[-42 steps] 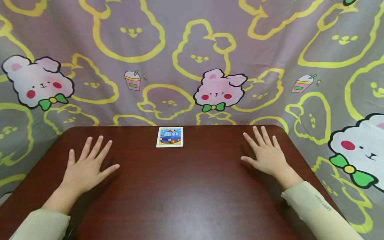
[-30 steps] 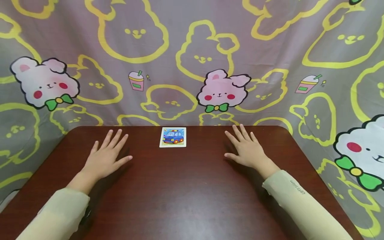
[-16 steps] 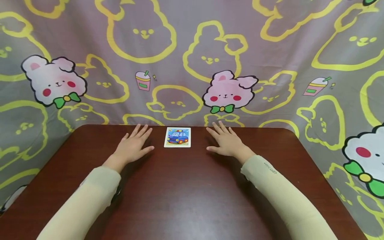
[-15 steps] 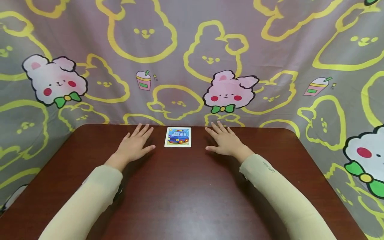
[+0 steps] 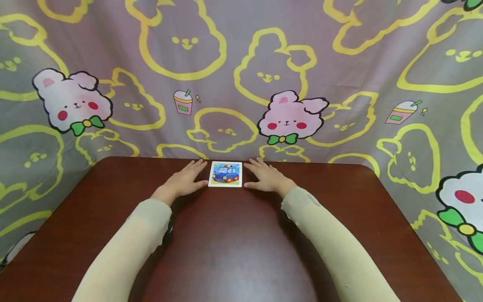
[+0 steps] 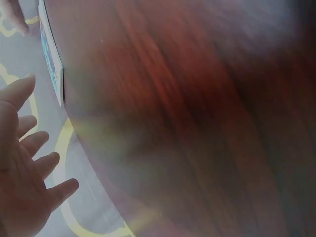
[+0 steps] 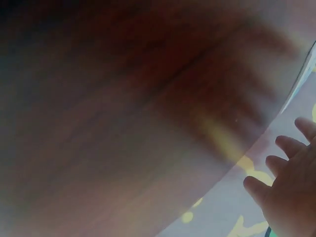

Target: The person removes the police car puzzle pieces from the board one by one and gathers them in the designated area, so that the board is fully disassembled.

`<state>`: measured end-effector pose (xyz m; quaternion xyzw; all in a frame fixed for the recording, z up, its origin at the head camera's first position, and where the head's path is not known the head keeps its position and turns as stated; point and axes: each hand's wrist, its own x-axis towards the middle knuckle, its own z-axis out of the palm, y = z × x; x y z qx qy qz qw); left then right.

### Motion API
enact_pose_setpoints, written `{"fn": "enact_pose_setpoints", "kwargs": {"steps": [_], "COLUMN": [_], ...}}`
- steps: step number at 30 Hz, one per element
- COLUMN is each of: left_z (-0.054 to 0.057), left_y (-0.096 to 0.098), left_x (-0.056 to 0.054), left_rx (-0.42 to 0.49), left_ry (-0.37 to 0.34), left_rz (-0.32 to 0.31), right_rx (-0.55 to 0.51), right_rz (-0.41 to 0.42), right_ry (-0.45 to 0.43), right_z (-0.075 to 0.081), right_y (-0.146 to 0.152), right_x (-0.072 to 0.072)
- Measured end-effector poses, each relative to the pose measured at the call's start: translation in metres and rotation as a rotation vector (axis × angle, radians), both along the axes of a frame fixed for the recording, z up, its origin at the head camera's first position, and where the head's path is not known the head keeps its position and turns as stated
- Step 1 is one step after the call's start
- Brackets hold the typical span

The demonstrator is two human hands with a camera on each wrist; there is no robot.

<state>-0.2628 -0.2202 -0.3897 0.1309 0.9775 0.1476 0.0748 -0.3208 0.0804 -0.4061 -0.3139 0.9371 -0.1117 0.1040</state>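
Observation:
A square picture puzzle [image 5: 225, 174] with a white border and a blue cartoon car lies flat near the table's far edge. My left hand [image 5: 185, 179] is just left of it, fingers spread and thumb tip right by its left side. On the other side my right hand [image 5: 267, 176] mirrors this, thumb and fingertips close to the right border. Neither hand holds anything. In the left wrist view the puzzle [image 6: 51, 57] shows edge-on beyond the thumb. Only a thin white sliver of the puzzle [image 7: 301, 76] appears in the right wrist view, above the fingers.
The dark brown wooden table [image 5: 234, 243] has rounded far corners and a glossy sheen. Right behind its far edge hangs a grey curtain [image 5: 226, 50] printed with yellow outlines and white rabbits, which also runs along both sides.
Both hands have moved inward and forward from the table's sides to either side of the puzzle. The head view has shifted slightly left; the puzzle has stayed in place on the table.

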Motion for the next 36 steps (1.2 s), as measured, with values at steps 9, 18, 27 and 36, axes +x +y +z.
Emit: {"fn": "enact_pose_setpoints", "kwargs": {"steps": [9, 18, 27, 36], "left_z": [-0.001, -0.003, -0.003, -0.009], "left_y": [0.009, 0.013, 0.018, 0.023], "left_x": [-0.008, -0.017, -0.016, -0.009], "left_rx": [-0.013, 0.010, -0.009, -0.060], "left_ry": [-0.045, -0.059, -0.095, -0.112], "left_rz": [-0.014, -0.056, -0.079, -0.085], "right_rx": [0.078, 0.084, 0.096, 0.074], "right_rz": [0.007, 0.002, -0.025, -0.018], "right_ry": [-0.045, -0.097, -0.101, -0.107], "right_z": [0.006, 0.007, 0.003, -0.003], "right_y": [-0.017, -0.026, -0.022, -0.014], "right_x": [-0.002, -0.002, -0.002, 0.003]}}
